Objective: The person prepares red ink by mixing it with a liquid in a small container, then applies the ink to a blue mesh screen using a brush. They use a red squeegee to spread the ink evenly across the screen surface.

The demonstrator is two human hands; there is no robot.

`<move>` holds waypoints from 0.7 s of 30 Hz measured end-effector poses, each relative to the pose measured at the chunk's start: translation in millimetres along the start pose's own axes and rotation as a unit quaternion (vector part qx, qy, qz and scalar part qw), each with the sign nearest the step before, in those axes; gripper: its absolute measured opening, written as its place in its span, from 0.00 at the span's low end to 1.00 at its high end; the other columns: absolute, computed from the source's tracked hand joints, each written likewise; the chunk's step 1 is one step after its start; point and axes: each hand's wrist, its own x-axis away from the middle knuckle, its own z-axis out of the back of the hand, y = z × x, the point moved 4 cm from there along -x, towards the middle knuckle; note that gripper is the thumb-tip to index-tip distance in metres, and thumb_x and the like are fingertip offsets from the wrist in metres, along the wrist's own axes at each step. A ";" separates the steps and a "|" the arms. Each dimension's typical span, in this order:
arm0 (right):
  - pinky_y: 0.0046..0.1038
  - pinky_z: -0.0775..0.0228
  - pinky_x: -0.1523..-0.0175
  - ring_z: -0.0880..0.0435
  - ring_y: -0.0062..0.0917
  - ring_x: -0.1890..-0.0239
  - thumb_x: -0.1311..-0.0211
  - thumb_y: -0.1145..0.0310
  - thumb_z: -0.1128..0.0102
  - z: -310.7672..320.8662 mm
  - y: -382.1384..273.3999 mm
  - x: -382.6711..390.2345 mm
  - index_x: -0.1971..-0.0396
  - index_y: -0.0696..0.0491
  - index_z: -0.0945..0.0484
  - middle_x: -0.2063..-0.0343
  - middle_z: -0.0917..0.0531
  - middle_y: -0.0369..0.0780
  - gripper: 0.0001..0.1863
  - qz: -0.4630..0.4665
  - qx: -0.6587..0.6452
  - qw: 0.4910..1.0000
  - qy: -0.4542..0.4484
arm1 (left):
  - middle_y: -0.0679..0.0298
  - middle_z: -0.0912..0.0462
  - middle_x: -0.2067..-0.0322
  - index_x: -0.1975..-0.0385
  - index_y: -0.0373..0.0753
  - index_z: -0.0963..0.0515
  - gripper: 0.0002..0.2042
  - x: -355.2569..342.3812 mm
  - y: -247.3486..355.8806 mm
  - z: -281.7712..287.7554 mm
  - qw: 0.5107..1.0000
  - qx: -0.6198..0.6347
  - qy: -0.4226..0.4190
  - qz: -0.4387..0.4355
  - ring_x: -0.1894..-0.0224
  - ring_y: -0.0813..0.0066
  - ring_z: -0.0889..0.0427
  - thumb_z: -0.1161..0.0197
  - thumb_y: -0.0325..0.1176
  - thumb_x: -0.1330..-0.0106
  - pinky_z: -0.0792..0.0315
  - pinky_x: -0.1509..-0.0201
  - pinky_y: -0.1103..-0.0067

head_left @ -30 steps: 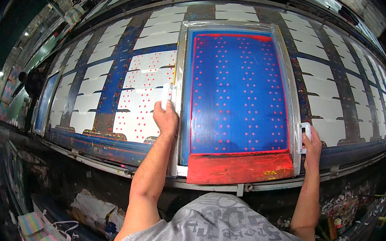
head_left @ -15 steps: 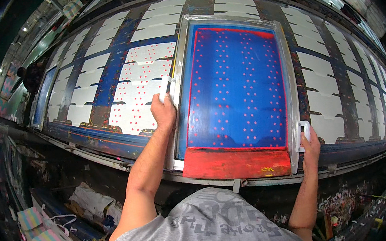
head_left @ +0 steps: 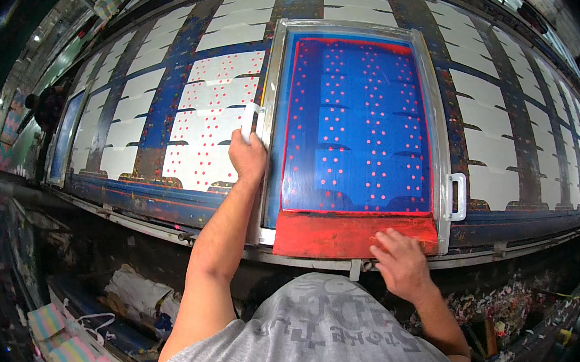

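Note:
A silk-screen printing frame (head_left: pixel 431 97) with a metal rim and blue mesh (head_left: pixel 352 133) lies on the long printing table. Red dots run through the mesh, and dark cut-out outlines show beneath it. My left hand (head_left: pixel 248 157) grips the white handle (head_left: pixel 250 118) on the frame's left side. My right hand (head_left: pixel 402 262), fingers spread, hovers over or lightly touches the wide red ink-stained strip (head_left: pixel 330 234) at the frame's near end; contact is hard to tell. The white right handle (head_left: pixel 458 197) has no hand on it.
White cut pieces with red dots (head_left: pixel 211 126) lie left of the frame; plain white pieces (head_left: pixel 486 134) lie right. A rail (head_left: pixel 148 229) edges the table. Striped foam-like blocks (head_left: pixel 73 357) sit at lower left, scraps (head_left: pixel 505 310) at lower right. Another person (head_left: pixel 49 113) stands far left.
My right hand has let go of the right handle and moved left to the red strip. My left hand stays on its handle. Darker outlines now show more clearly through the mesh.

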 end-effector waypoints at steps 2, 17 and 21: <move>0.52 0.26 0.28 0.20 0.46 0.25 0.37 0.71 0.23 -16.9 -12.1 0.5 0.35 0.51 0.11 0.28 0.17 0.44 0.28 -0.016 0.025 1.000 0.008 | 0.36 0.09 0.57 0.44 0.30 0.18 0.16 1.2 -0.4 -0.8 0.999 -0.027 0.011 -0.016 0.52 0.30 0.09 0.32 0.33 0.24 0.18 0.44 0.48; 0.48 0.21 0.37 0.10 0.45 0.41 0.43 0.83 0.35 -2.4 -29.0 -74.2 0.36 0.58 0.14 0.45 0.09 0.46 0.31 -0.021 0.114 0.993 0.038 | 0.40 0.11 0.47 0.38 0.30 0.20 0.20 5.1 4.0 -6.2 0.998 0.006 -0.041 0.036 0.40 0.35 0.13 0.31 0.32 0.25 0.20 0.34 0.48; 0.47 0.20 0.39 0.09 0.44 0.44 0.41 0.83 0.35 -6.8 -34.8 -108.3 0.42 0.57 0.12 0.48 0.07 0.46 0.25 -0.032 0.096 0.995 -0.015 | 0.44 0.12 0.41 0.30 0.33 0.23 0.25 6.6 11.9 -0.5 0.999 0.024 -0.034 0.005 0.35 0.40 0.15 0.31 0.29 0.26 0.21 0.30 0.50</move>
